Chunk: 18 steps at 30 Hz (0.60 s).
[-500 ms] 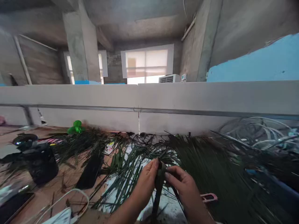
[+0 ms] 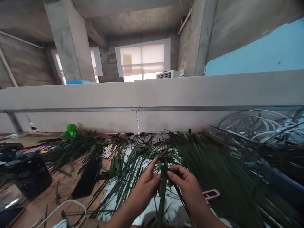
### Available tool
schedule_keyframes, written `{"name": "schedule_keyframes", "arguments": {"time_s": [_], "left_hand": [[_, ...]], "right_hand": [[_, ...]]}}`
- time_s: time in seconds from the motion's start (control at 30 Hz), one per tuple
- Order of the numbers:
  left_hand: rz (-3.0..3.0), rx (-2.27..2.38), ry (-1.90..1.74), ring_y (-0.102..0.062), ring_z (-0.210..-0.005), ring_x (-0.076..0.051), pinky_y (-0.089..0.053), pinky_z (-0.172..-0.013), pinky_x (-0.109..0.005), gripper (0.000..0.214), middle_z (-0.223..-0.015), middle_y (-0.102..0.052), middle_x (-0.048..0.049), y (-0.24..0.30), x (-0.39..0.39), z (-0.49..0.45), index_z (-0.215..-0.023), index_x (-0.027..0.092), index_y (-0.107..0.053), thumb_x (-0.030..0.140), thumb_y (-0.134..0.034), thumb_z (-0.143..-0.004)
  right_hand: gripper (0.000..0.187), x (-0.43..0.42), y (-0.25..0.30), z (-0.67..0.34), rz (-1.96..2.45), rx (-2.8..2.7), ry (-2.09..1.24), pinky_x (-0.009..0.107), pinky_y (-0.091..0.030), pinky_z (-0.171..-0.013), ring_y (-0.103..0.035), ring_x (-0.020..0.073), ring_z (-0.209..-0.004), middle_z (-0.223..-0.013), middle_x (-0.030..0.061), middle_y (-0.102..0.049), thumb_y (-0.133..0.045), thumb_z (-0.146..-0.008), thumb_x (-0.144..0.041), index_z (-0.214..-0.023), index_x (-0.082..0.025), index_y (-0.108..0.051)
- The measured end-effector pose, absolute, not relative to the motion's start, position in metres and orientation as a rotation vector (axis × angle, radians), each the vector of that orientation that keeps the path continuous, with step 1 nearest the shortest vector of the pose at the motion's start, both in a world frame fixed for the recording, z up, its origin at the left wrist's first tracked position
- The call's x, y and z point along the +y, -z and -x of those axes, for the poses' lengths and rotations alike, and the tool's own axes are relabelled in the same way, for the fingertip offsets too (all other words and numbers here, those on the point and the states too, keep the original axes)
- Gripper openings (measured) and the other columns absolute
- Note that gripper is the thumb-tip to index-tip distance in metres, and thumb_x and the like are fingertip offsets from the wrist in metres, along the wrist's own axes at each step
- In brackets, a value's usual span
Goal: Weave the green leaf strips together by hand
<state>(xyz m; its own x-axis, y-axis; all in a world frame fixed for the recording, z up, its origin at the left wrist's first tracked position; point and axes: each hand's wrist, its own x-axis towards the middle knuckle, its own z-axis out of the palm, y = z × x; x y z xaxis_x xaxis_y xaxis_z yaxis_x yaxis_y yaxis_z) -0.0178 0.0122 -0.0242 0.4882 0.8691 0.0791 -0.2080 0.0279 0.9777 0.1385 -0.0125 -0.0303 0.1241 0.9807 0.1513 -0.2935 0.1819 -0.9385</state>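
Between my hands is a long dark green leaf strip point(image 2: 162, 193), folded at its upper end and hanging down towards me. My left hand point(image 2: 146, 182) pinches it from the left, thumb pressed to the fold and index finger pointing upward. From the right, my right hand point(image 2: 186, 183) grips the same fold between thumb and fingers. Beneath lie many loose cut leaf strips point(image 2: 129, 172) on a white sheet point(image 2: 152, 210). A thick pile of long green leaves point(image 2: 213, 171) spreads to the right, with a pink-handled tool point(image 2: 211, 194) close to my right wrist.
A long black flat object point(image 2: 87, 179) and a black container point(image 2: 29, 174) are on the left, near a white cable point(image 2: 82, 205). A bright green object point(image 2: 70, 131) stands behind. Clear tubing coils point(image 2: 256, 123) and a blue bin point(image 2: 282, 190) sit right. A white partition point(image 2: 190, 95) bounds the back.
The fold in the leaf strip has turned, its flat green face now towards me. My left index finger has lifted away from it. The whole view has shifted slightly.
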Motion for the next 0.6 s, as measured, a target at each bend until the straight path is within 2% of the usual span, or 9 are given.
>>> {"name": "schedule_keyframes", "arguments": {"time_s": [0.1, 0.2, 0.33, 0.43, 0.5, 0.6], "left_hand": [[-1.297, 0.680, -0.891, -0.029, -0.049, -0.007, -0.018, -0.047, -0.023, 0.082, -0.062, -0.040, 0.0085, 0.029, 0.014, 0.018, -0.146, 0.021, -0.037, 0.053, -0.070, -0.078], [-1.371, 0.736, -0.843, -0.029, -0.051, -0.008, -0.019, -0.047, -0.023, 0.051, -0.063, -0.040, 0.0074, 0.030, 0.014, 0.019, -0.123, 0.018, -0.058, 0.048, -0.065, -0.083], [-1.468, 0.792, -0.752, -0.031, -0.054, -0.009, -0.024, -0.049, -0.022, 0.022, -0.064, -0.041, 0.0068, 0.029, 0.017, 0.027, -0.091, 0.018, -0.061, 0.040, -0.061, -0.085], [-1.528, 0.799, -0.601, -0.039, -0.056, -0.010, -0.030, -0.054, -0.023, 0.021, -0.064, -0.047, 0.0059, 0.025, 0.023, 0.039, -0.083, 0.019, -0.059, 0.039, -0.062, -0.085], [-1.562, 0.773, -0.536, -0.048, -0.064, -0.012, -0.037, -0.064, -0.025, 0.022, -0.069, -0.055, 0.0029, 0.021, 0.026, 0.045, -0.083, 0.018, -0.061, 0.039, -0.063, -0.084], [-1.584, 0.763, -0.636, -0.053, -0.077, -0.015, -0.039, -0.074, -0.028, 0.024, -0.081, -0.061, -0.0006, 0.018, 0.027, 0.045, -0.088, 0.016, -0.064, 0.040, -0.067, -0.082]], "right_hand": [[0.029, -0.011, 0.030, -0.141, 0.903, -0.962, -1.152, 0.029, -0.048, -0.069, -0.058, 0.0179, -0.074, -0.079, 0.0010, -0.068, -0.083, -0.069, -0.041, -0.083, -0.019, -0.073], [0.030, -0.008, 0.030, -0.144, 0.897, -0.921, -1.148, 0.029, -0.046, -0.066, -0.056, 0.0162, -0.067, -0.074, 0.0003, -0.067, -0.084, -0.066, -0.041, -0.081, -0.018, -0.072], [0.029, -0.004, 0.029, -0.148, 0.873, -0.869, -1.134, 0.028, -0.045, -0.063, -0.055, 0.0154, -0.063, -0.071, -0.0001, -0.066, -0.085, -0.065, -0.040, -0.078, -0.019, -0.071], [0.027, -0.002, 0.029, -0.151, 0.871, -0.879, -1.127, 0.028, -0.045, -0.063, -0.056, 0.0155, -0.064, -0.071, -0.0007, -0.066, -0.084, -0.067, -0.039, -0.079, -0.019, -0.070], [0.026, -0.002, 0.031, -0.152, 0.898, -0.907, -1.105, 0.028, -0.045, -0.064, -0.056, 0.0150, -0.064, -0.071, -0.0012, -0.065, -0.083, -0.069, -0.039, -0.082, -0.020, -0.070], [0.026, -0.003, 0.034, -0.150, 0.895, -0.963, -1.092, 0.027, -0.045, -0.063, -0.056, 0.0147, -0.064, -0.072, -0.0007, -0.066, -0.082, -0.071, -0.040, -0.082, -0.019, -0.070]]}}
